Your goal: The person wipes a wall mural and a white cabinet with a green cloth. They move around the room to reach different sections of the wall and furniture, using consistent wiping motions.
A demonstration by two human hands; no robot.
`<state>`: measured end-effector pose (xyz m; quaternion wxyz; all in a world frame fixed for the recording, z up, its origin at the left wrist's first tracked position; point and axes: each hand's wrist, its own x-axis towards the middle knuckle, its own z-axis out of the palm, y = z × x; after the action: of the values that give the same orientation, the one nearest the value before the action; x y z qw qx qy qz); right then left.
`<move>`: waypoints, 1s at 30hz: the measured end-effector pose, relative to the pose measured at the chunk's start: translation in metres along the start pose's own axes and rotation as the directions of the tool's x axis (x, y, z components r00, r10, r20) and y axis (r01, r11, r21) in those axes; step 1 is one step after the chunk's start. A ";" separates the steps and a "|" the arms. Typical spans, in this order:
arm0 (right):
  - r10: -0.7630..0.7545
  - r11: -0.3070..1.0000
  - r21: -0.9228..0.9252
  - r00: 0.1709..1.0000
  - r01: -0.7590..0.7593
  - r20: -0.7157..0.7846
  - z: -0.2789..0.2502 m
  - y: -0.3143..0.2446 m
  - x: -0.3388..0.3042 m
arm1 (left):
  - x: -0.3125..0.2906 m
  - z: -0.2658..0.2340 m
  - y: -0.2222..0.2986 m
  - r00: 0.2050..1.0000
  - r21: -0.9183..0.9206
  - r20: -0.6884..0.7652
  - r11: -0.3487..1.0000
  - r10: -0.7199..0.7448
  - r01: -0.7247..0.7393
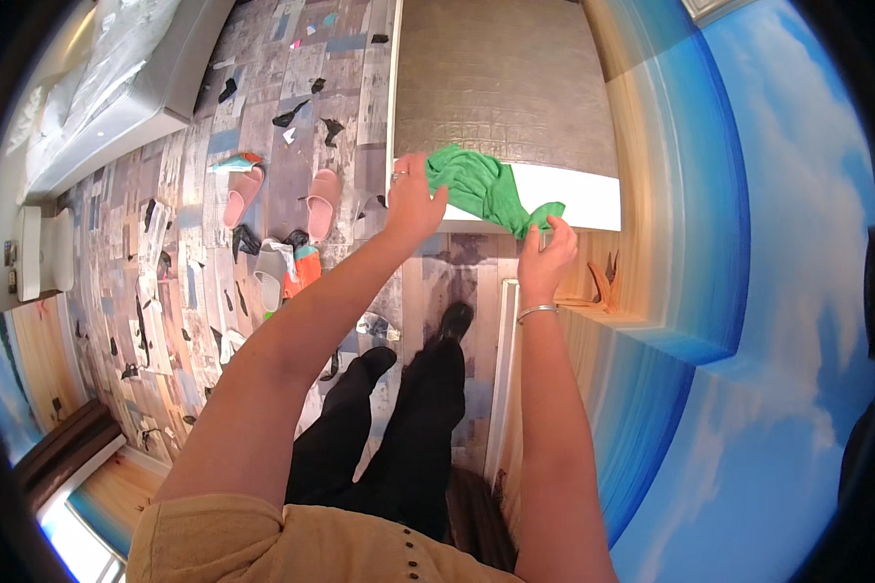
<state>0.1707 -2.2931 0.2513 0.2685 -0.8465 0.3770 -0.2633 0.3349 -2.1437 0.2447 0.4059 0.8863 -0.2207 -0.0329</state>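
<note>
Over the white ledge, right grip tight on green cloth, left grip apart.

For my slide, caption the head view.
Right hand pinching one end of a green cloth, left hand at the other.

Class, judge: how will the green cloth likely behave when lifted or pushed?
Probably floppy: the green cloth lies in soft folds. Likely light: the right hand seems to pinch only a small end. Unlikely to roll: it spreads unevenly.

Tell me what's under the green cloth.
Around the edges of the green cloth, a white ledge and a brown textured surface show beneath it. Whatever its folds directly cover can't be seen.
</note>
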 end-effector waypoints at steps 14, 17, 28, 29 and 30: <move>-0.271 0.932 -0.143 0.902 0.333 0.337 0.083 0.051 0.054 | 0.024 0.140 0.001 0.922 0.298 0.343 0.910 0.182 -0.290; -0.251 0.935 -0.182 0.931 0.304 0.265 0.080 0.085 0.107 | 0.068 0.184 0.037 0.912 0.314 0.379 0.906 0.155 -0.285; 0.066 0.931 -0.364 0.995 -0.033 0.079 0.055 0.111 0.102 | 0.058 0.216 0.094 0.823 0.083 0.466 0.910 0.324 -0.405; 0.070 0.936 -0.351 0.992 -0.027 0.109 0.060 0.098 0.088 | 0.047 0.198 0.082 0.834 0.117 0.477 0.920 0.279 -0.374; 0.048 0.944 -0.331 0.980 0.019 0.193 0.062 0.081 0.076 | 0.036 0.178 0.071 0.853 0.163 0.472 0.929 0.221 -0.331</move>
<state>0.2139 -2.3829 0.1724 0.1608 -0.8987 0.3933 -0.1085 0.2993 -2.3246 0.1822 0.2354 0.8558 -0.4358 -0.1492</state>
